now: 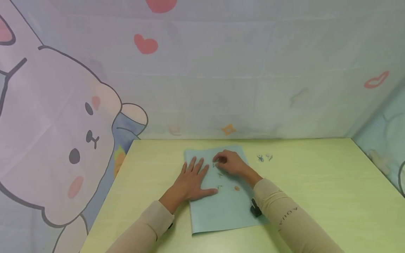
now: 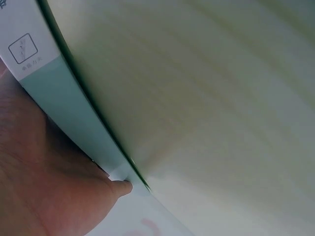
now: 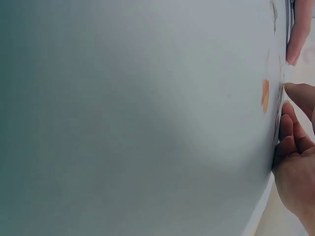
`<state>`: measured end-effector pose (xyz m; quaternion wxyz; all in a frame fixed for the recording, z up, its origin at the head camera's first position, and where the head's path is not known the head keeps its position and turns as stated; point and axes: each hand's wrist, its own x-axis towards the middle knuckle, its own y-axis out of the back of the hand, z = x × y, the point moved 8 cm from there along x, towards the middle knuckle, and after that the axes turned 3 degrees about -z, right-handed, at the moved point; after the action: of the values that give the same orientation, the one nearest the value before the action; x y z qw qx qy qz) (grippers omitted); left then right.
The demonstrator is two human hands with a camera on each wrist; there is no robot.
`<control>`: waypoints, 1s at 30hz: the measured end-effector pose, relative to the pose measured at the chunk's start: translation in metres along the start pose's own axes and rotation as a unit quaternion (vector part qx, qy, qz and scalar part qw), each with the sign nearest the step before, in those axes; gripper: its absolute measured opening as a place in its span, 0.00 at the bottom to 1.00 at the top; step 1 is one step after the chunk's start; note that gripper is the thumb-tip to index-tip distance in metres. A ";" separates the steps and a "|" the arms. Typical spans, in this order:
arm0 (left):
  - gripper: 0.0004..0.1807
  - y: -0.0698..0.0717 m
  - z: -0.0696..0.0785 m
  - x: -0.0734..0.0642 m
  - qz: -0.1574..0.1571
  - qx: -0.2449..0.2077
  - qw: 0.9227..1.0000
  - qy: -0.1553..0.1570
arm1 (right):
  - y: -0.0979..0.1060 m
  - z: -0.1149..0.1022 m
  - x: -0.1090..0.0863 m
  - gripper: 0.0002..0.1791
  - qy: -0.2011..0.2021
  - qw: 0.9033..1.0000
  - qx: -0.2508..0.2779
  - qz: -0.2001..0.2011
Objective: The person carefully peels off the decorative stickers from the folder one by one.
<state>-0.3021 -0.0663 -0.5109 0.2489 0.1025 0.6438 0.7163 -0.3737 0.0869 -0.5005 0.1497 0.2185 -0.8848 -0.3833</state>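
Here, the left hand (image 1: 191,182) lay spread on the book (image 1: 226,212); the right hand (image 1: 230,163), grip unclear, risked brushing the orange piece (image 1: 236,188) askew.

The folder (image 1: 226,212) is blue-green, the small piece (image 1: 237,188) orange, the table (image 1: 316,175) yellow-green, the right sleeve (image 1: 294,218) beige.

Your blue-green sheet (image 1: 227,214): smooth, matt paper by look. Your table (image 1: 316,182): smooth, low sheen, wood-like streaks. Backdrop (image 1: 205,88) facing you: creased cloth, matt. Your right sleeve (image 1: 303,232): matt cloth, wrinkled.
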 end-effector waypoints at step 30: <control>0.57 0.000 -0.001 0.000 0.011 -0.007 1.000 -0.010 | 0.006 0.010 -0.001 0.03 -0.039 0.996 0.085 -0.005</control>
<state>-0.3021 -0.0672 -0.5107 0.2484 0.1144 0.6349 0.7226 -0.3788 0.0966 -0.5026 0.0937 0.2196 -0.9183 -0.3158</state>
